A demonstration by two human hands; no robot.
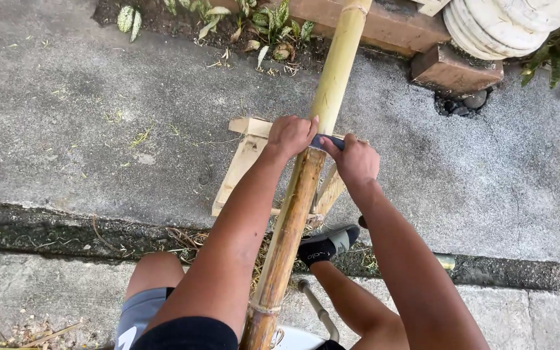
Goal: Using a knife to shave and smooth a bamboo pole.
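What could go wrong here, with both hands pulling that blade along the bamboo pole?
The dark blade lies across the bamboo pole between the left hand and right hand, drawn toward the body; a slip might send it at the thighs. The pole rests only on a small wooden stand, so it could roll or slide. The socked foot sits close under the pole.

There is a single view, from a camera worn on the person's head. It looks steeply down and a little forward, past both forearms to the left hand (291, 135) and right hand (356, 160), which sit near the middle of the frame. It is close: the arms fill the lower half, and the knees and one socked foot (326, 244) show below. The far edge takes in the concrete ground (66, 129) and a strip of plants (260, 23) along the top.
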